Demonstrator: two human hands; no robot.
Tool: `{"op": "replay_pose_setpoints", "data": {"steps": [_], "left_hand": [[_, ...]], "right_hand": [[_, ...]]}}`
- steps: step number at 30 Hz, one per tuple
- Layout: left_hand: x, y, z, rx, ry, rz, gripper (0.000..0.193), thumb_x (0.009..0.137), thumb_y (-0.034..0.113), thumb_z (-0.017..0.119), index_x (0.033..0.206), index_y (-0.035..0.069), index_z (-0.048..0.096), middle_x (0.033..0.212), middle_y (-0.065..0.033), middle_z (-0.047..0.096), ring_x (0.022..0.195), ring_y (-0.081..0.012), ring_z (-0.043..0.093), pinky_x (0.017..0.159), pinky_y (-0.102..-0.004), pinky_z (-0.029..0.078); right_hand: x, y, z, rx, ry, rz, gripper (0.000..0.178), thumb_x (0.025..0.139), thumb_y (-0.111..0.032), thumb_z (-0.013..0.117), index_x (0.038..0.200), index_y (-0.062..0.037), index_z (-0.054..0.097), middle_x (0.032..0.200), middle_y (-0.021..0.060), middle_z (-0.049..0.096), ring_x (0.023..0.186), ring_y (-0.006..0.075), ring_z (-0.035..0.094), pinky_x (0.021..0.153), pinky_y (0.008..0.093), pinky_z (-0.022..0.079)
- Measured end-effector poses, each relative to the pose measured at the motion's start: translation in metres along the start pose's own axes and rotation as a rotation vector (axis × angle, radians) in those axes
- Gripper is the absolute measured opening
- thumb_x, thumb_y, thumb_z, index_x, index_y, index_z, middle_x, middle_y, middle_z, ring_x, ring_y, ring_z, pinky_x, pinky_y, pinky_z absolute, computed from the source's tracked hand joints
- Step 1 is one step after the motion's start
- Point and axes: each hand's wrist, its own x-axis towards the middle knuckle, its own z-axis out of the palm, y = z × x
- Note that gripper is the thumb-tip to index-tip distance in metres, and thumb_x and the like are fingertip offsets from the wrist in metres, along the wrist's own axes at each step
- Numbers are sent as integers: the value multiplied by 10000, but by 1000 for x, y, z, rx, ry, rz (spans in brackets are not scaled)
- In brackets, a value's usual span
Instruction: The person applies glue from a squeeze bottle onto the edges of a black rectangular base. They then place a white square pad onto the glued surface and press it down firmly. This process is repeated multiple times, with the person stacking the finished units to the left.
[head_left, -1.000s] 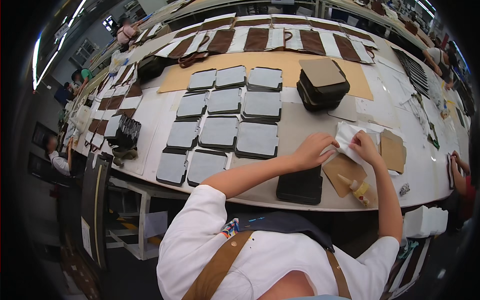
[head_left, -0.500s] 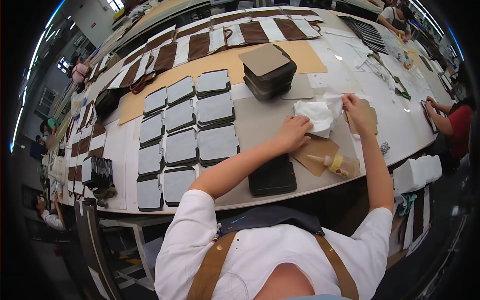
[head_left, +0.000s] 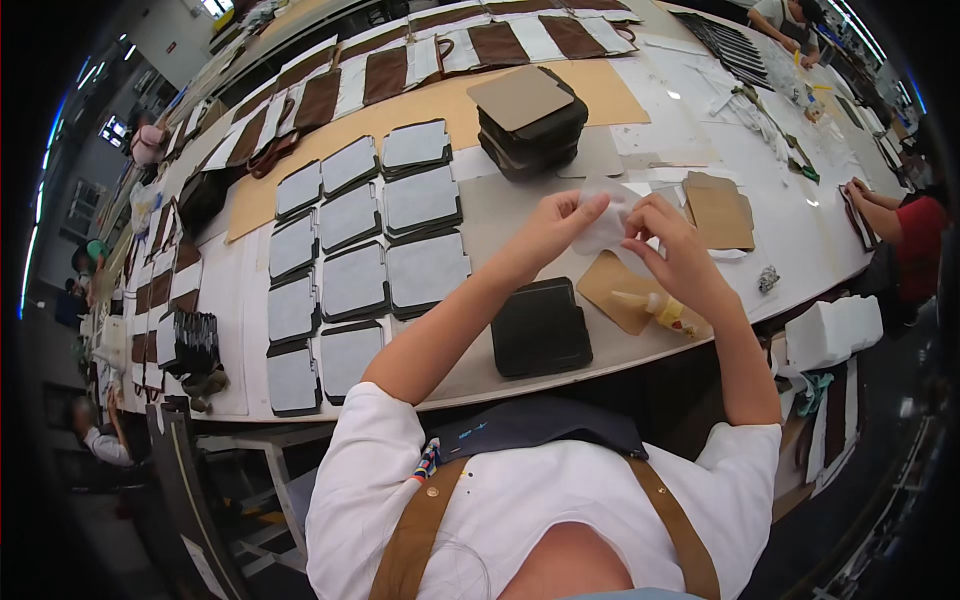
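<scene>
**Both hands pinch one white sheet**

Left hand (head_left: 560,222) and right hand (head_left: 672,250) hold a thin white sheet (head_left: 606,222) between them, above the table (head_left: 480,205). Gripping by the edges should keep it flat. Glue bottle (head_left: 655,307) lies just below the right hand; black stack (head_left: 541,328) sits nearer the body.

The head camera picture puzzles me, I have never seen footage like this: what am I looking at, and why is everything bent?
The camera sits on a person's head and looks down; its wide lens bends straight edges. No machine here: the left hand and right hand together hold a thin white fabric piece above the long grey worktable. On it lie rows of grey-faced flat panels, a stack of black panels, a small yellow glue bottle on a tan leather piece, and a dark stack topped with a tan board.
</scene>
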Motion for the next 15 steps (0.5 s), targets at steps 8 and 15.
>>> {"op": "replay_pose_setpoints", "data": {"steps": [8, 15], "left_hand": [[-54, 5, -17, 210, 240, 252, 303, 1050, 250, 554, 1127, -4, 700, 907, 28, 682, 832, -36, 576, 762, -227, 479], [-80, 5, -25, 80, 229, 149, 341, 1043, 289, 575, 1110, -19, 703, 841, 26, 650, 741, -39, 534, 653, -224, 446]], "right_hand": [[-19, 5, 77, 679, 579, 137, 490, 910, -139, 732, 1308, -14, 476, 1226, 105, 539, 1113, 204, 558, 1008, 360, 420], [-14, -2, 93, 1323, 230, 425, 380, 948, -210, 707, 1234, -3, 567, 1128, 80, 644, 1053, 141, 591, 965, 311, 442]]}}
